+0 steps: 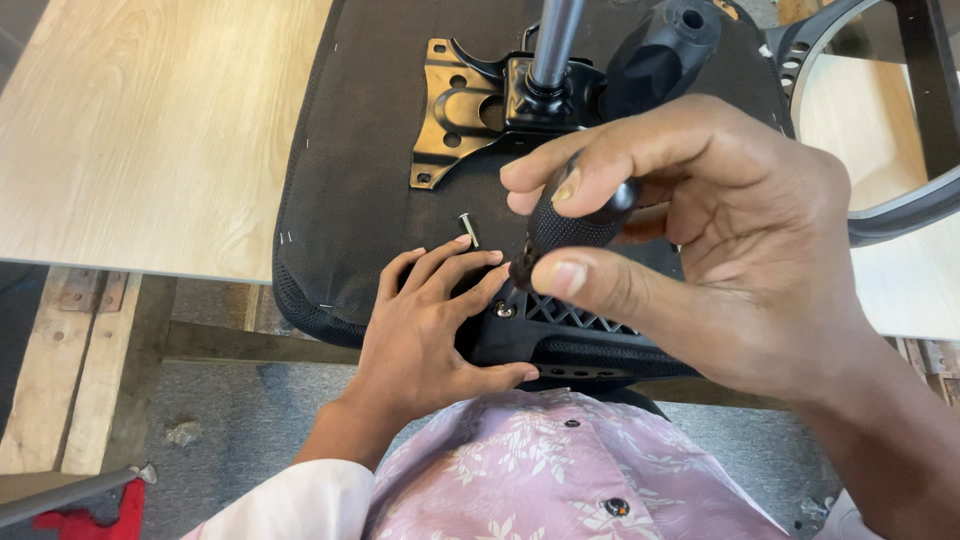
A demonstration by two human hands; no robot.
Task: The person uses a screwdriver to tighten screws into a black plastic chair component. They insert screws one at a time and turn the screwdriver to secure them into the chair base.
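My right hand (720,240) grips the black textured handle of a screwdriver (570,225), held upright over a black plastic bracket (560,325) at the near edge of an upturned black chair seat (360,190). The tool's tip is hidden behind the handle. My left hand (430,320) rests flat on the seat's edge, fingers spread against the bracket beside a silver screw head (505,311). A loose silver bolt (468,229) lies on the seat just above my left fingers.
A black metal mounting plate (455,105) with a gas-lift column (553,40) sits on the seat's far part. A chair armrest (890,215) curves at the right. The seat lies on a light wooden table (150,130). Wooden pallet boards (70,370) are below left.
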